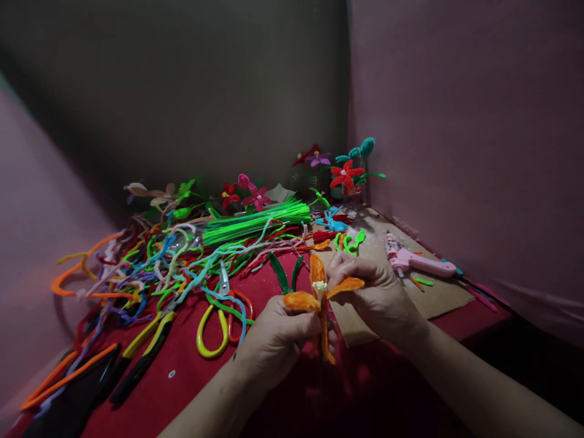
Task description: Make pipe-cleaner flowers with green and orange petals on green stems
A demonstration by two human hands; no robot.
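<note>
Between my hands is an orange pipe-cleaner flower with long petals spread apart and a cluster of pale yellow stamens at its centre. My left hand is closed around the base of the flower, below the left petal. My right hand pinches the right-hand petal between thumb and fingers. One petal points up and another hangs down toward me. Just behind my left hand lie dark green pipe-cleaner leaves.
Scissors and pliers lie left on the red table, near tangled pipe cleaners and a green bundle. A pink glue gun rests on cardboard at right. Finished flowers stand at the back by the walls.
</note>
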